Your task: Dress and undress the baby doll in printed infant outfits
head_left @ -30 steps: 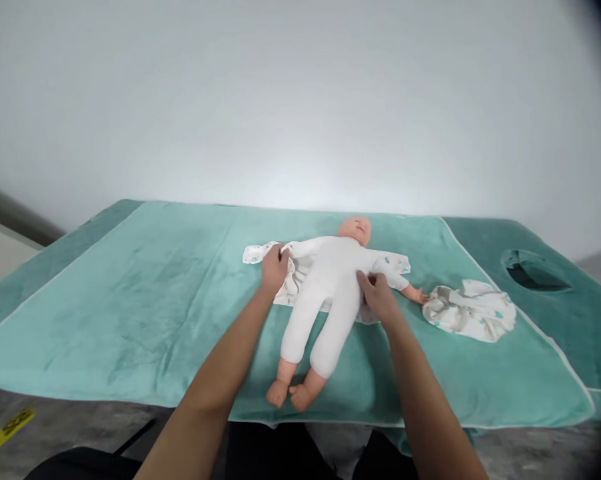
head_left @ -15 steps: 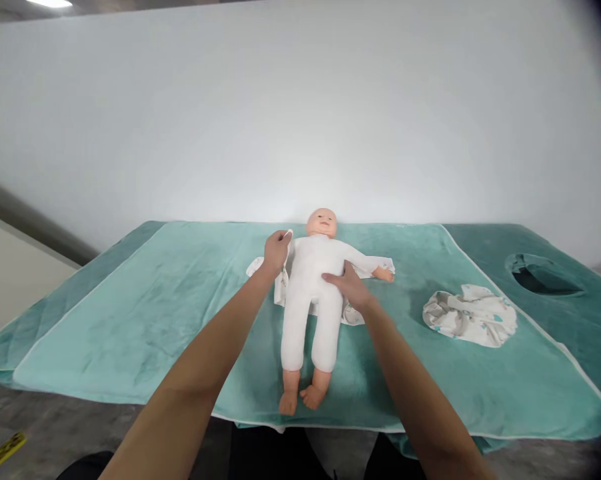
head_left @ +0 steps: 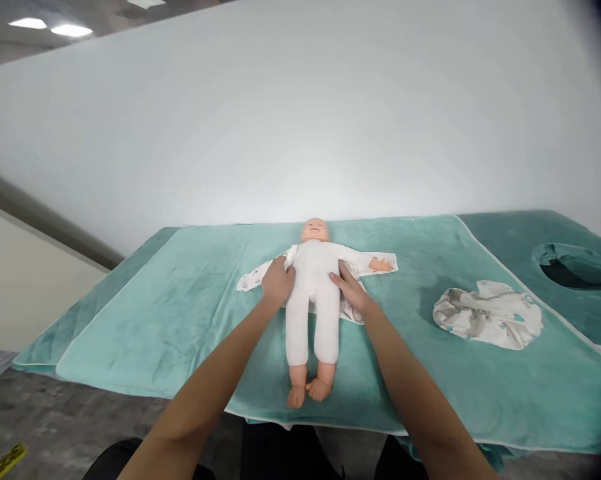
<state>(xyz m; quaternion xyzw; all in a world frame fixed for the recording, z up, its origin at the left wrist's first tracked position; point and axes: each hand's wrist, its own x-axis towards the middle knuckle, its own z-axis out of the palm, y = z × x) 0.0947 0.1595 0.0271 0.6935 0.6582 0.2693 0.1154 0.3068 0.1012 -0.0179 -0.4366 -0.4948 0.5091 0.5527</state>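
Observation:
A baby doll (head_left: 313,300) in a white bodysuit lies on its back on a teal towel (head_left: 155,320), head toward the wall. A white patterned garment (head_left: 251,281) is spread open under its torso and arms. My left hand (head_left: 278,283) is at the doll's side on my left, fingers curled on the garment's edge by the doll's arm. My right hand (head_left: 349,288) rests on the other side of the doll's waist, fingers stretched flat over the garment there, thumb against the torso.
A second patterned cloth (head_left: 488,313) lies crumpled on the towel to the right. The towel covers a teal padded table with a face hole (head_left: 575,267) at far right. A white wall stands behind. Yellow tape (head_left: 3,460) marks the grey floor at lower left.
The doll now lies straight along the towel. My left hand has come down from by the doll's shoulder to its side. My right hand slid from the belly to the flank.

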